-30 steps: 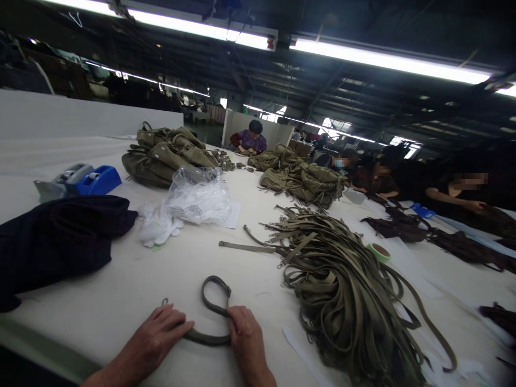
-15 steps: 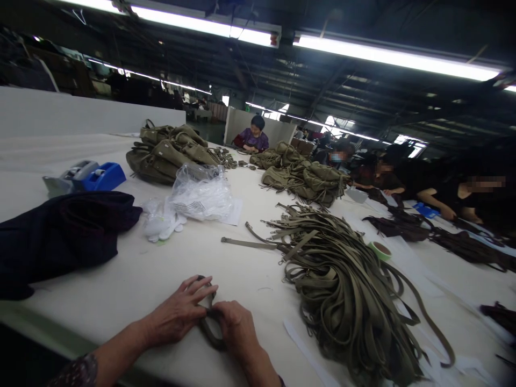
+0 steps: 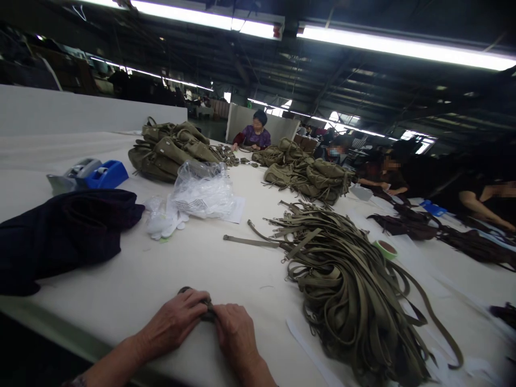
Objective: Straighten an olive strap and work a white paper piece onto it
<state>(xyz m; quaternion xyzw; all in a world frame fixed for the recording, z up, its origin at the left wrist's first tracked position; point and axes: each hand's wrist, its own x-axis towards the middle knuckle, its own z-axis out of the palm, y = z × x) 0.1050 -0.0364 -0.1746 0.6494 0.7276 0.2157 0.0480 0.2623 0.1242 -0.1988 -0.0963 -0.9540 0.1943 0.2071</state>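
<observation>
Left hand [image 3: 175, 321] and right hand [image 3: 234, 333] side by side on white table [image 3: 133, 279], fingers of both closed around bunched olive strap [image 3: 206, 309], big strap pile [image 3: 346, 290] just right of hands.

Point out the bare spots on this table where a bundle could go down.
Bare cloth lies between the dark cloth, the plastic bag and the strap pile, just beyond both hands. Another patch sits behind the tape dispenser. The right side is crowded with straps.
</observation>
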